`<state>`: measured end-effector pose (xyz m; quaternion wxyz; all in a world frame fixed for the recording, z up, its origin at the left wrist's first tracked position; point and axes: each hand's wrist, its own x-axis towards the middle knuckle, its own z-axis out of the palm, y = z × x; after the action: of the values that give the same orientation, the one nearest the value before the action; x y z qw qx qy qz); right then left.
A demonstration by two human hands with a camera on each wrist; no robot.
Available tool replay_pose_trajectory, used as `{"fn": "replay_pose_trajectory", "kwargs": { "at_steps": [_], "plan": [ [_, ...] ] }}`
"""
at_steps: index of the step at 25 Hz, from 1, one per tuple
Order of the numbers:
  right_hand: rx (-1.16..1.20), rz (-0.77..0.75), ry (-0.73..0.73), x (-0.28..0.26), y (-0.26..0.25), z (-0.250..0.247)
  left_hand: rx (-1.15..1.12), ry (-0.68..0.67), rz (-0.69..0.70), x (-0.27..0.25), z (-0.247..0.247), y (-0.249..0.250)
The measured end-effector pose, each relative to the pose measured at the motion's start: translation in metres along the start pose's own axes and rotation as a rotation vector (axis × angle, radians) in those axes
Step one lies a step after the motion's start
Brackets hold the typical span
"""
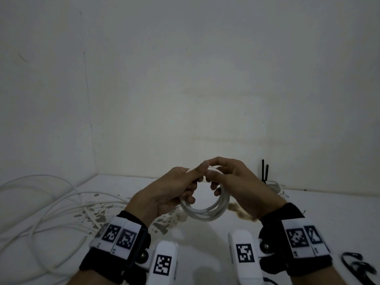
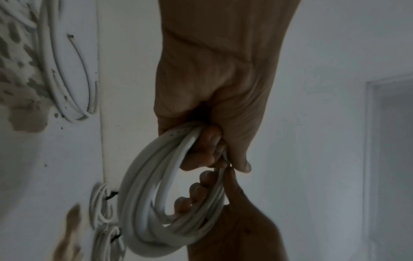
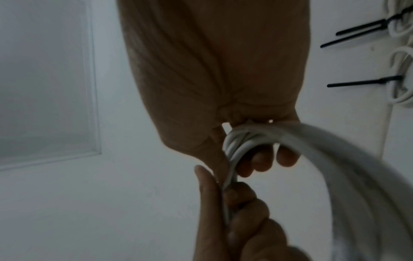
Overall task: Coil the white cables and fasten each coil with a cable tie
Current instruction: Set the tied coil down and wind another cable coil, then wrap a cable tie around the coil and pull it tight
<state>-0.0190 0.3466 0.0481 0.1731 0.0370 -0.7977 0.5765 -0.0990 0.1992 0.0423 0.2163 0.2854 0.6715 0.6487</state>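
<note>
Got both hands on the white cable coil [image 1: 205, 212], held up over the table [image 1: 308, 202]: left hand [image 1: 168, 194] and right hand [image 1: 240, 188] fingers curled round its top.

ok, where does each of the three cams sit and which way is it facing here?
Head: worn on the head, looking forward and down at the white table and wall; shows both hands, left hand and right hand, plus the wrist straps.
Left wrist: looks along the left hand at the cable coil; the other hand's fingers show.
Right wrist: looks along the right hand at the coil; tied coils behind.
All share the coil both hands hold.
</note>
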Motion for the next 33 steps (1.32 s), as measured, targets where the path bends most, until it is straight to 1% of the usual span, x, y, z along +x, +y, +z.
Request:
{"fn": "replay_pose_trajectory", "kwargs": {
  "at_steps": [2,5,8,10,11,12,14,16,18,20,23,26,31,33],
  "plan": [
    [0.004,0.029,0.045,0.001,0.002,-0.002,0.018,0.032,-0.001,0.002,0.007,-0.005],
    [-0.082,0.116,0.027,-0.005,0.006,-0.007,0.085,0.062,-0.009,0.005,0.016,-0.015],
    [-0.311,0.196,0.029,-0.013,0.011,-0.03,0.097,0.103,-0.03,0.007,0.031,-0.025],
    [-0.49,0.246,0.079,-0.025,0.011,-0.066,0.094,0.093,-0.043,0.007,0.048,-0.03],
    [-0.571,0.291,0.063,-0.032,0.01,-0.087,0.097,0.087,-0.045,0.009,0.055,-0.032],
    [-0.652,0.362,0.016,-0.043,0.01,-0.109,0.1,0.07,-0.051,0.01,0.064,-0.034],
    [-0.827,0.553,-0.118,-0.066,0.012,-0.148,0.108,0.03,-0.064,0.014,0.084,-0.039],
    [-0.982,0.73,-0.214,-0.091,0.013,-0.177,0.136,-0.022,-0.08,0.017,0.107,-0.042],
    [-1.096,0.832,-0.243,-0.114,0.015,-0.198,0.155,-0.099,-0.087,0.019,0.131,-0.043],
    [-1.132,0.902,-0.241,-0.13,0.02,-0.211,0.145,-0.177,-0.111,0.02,0.153,-0.042],
    [-1.163,0.943,-0.303,-0.142,0.033,-0.215,0.1,-0.258,-0.163,0.024,0.179,-0.042],
    [-1.2,0.929,-0.368,-0.147,0.045,-0.212,0.092,-0.341,-0.199,0.025,0.199,-0.043],
    [-1.183,0.878,-0.348,-0.153,0.054,-0.208,0.009,-0.398,-0.277,0.026,0.224,-0.041],
    [-1.221,0.832,-0.301,-0.157,0.06,-0.205,-0.027,-0.425,-0.3,0.025,0.231,-0.041]
  ]
}}
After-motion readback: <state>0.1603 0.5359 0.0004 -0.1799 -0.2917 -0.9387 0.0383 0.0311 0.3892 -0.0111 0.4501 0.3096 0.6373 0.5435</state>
